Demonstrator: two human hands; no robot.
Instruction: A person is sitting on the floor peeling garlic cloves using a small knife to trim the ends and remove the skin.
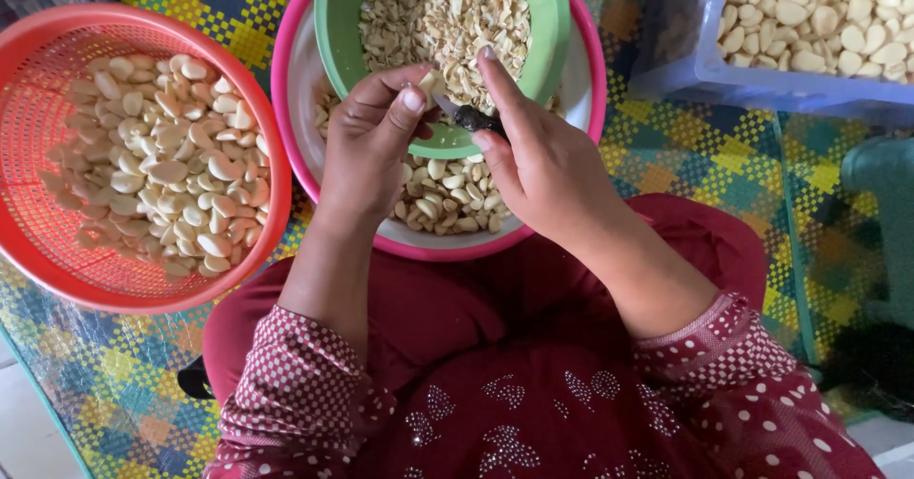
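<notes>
Head view: my left hand pinches a garlic clove at frame centre over the green bowl, my right hand grips a small dark-handled knife against it.

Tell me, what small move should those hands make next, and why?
Probably draw the knife in the right hand across the garlic clove pinched by the left hand: the blade already meets it above the green bowl of trimmings.
</notes>
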